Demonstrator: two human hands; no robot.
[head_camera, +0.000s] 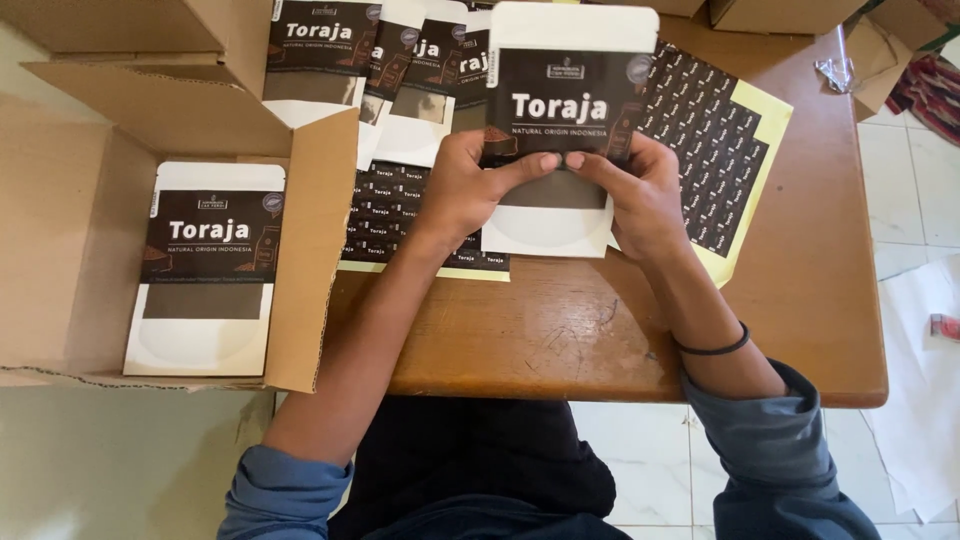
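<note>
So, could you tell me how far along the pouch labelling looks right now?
One labelled pouch already lies in the cardboard box. Left hand and right hand press on another pouch. Sticker sheets look largely unused, so plenty seems left.

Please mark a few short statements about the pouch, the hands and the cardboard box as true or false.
1. Both hands, left hand and right hand, hold one white pouch with a dark label. True.
2. The open cardboard box is empty. False: a labelled pouch lies flat in it.
3. A dark band sits on the right wrist. True.
4. The sticker sheets lie on the floor. False: they lie on the wooden table.
</note>
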